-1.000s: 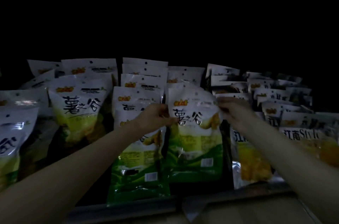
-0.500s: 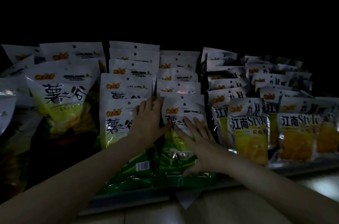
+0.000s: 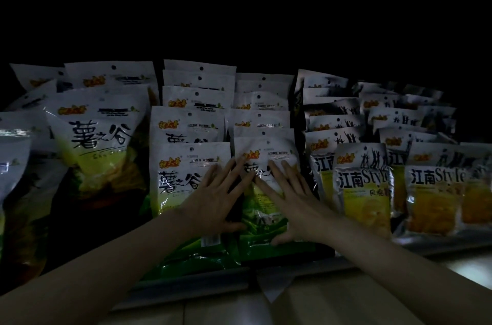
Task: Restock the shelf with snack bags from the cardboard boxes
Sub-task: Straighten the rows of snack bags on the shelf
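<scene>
Rows of white-topped snack bags stand on a dim shelf (image 3: 346, 262). My left hand (image 3: 213, 199) lies flat with straight fingers across a green-and-white bag (image 3: 183, 178) and the gap beside it. My right hand (image 3: 290, 202) presses flat, fingers spread, on the front green-and-white bag (image 3: 263, 162) of the neighbouring row. Neither hand grips anything. No cardboard box is in view.
A larger green-and-white bag (image 3: 98, 143) leans at the left. Yellow bags (image 3: 364, 191) fill the rows to the right, with more of them (image 3: 434, 197) further right. The shelf's front lip runs just below my wrists. Everything above the bags is dark.
A second ago both hands pinched the top of the front bag and set it in its row. They then let go and flattened against the bags; the hands have hardly moved since.
</scene>
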